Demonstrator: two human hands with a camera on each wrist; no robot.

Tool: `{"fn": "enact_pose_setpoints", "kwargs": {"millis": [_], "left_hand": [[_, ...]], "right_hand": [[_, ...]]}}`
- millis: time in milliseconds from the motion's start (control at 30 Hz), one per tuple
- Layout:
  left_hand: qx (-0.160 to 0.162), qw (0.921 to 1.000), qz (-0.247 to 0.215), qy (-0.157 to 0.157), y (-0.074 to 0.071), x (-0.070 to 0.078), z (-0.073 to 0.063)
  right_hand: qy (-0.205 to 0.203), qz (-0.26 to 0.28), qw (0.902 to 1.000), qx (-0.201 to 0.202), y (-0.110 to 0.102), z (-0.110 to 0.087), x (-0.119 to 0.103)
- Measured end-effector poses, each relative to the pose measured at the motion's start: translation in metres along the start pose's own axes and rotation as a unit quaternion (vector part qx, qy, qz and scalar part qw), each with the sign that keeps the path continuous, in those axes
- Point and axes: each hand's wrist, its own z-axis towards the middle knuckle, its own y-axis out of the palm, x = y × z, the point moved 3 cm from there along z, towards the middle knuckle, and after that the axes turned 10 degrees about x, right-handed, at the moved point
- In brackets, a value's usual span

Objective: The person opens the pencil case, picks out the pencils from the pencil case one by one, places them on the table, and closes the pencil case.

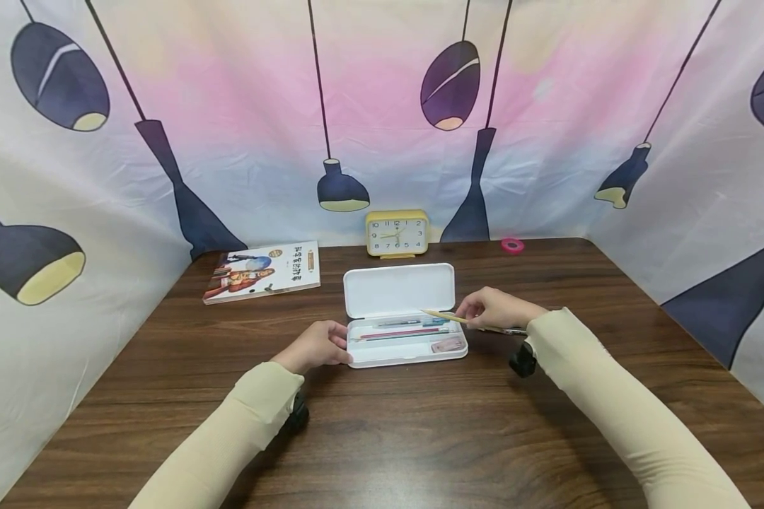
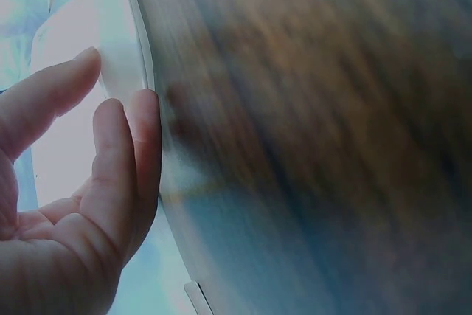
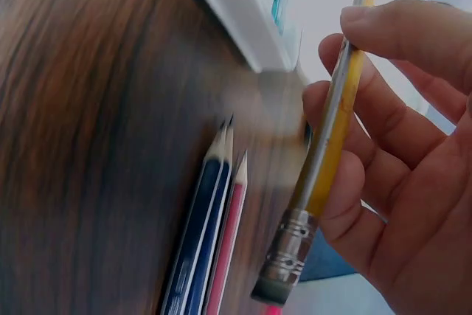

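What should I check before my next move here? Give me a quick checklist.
1. Lid raised on the white case: ok.
2. Left hand at the case's left end: ok.
3. Firmness of that hand's hold: cannot tell.
4. Yellow pencil in the right hand: ok, pinched.
5. Yellow pencil wholly over the case: not ok, its eraser end is beyond the right edge.
6. Loose pencils put away: not ok, dark blue pencils and a pinkish-red pencil lie on the table.
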Motion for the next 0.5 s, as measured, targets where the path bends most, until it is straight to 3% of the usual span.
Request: {"fn": "enact_pose_setpoints", "kwargs": {"millis": [500], "left_hand": [[0.007, 1.0, 0.0, 0.003, 0.001, 0.001, -0.001]], "right_hand": [[0.027, 0.044, 0.9983, 0.028, -0.01, -0.017, 0.021]]}}
